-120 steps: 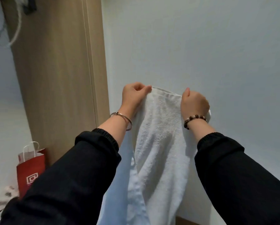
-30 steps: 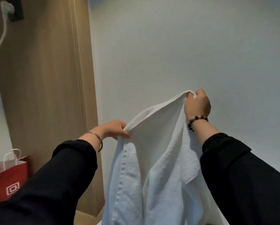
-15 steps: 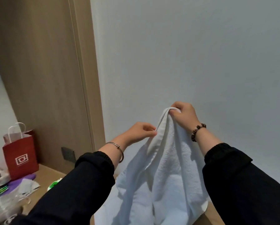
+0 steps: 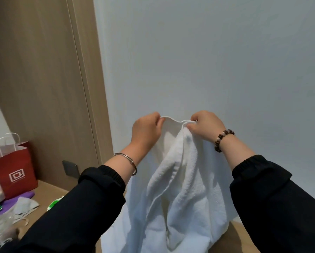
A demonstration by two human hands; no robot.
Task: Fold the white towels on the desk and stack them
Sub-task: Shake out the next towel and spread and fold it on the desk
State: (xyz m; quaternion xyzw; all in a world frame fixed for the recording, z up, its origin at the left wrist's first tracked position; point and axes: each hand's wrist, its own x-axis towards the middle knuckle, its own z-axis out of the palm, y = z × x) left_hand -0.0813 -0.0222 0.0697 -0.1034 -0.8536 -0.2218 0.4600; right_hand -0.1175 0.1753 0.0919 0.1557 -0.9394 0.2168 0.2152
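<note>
Closer than a second ago, left hand and right hand pinch the white towel hem mid-frame; I fear bunched cloth slipping my fingers

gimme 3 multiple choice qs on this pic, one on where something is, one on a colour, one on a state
1. Where is the paper bag? A) on the desk, far left B) on a chair C) hung on a wrist
2. What colour is that bag? A) blue B) red C) green
3. How is the white towel? A) folded flat B) held up, hanging C) stacked on another

Answers:
1 A, it stands on the desk beside the wooden panel.
2 B, it is red with a white logo.
3 B, the left hand and right hand pinch its top edge.
</note>
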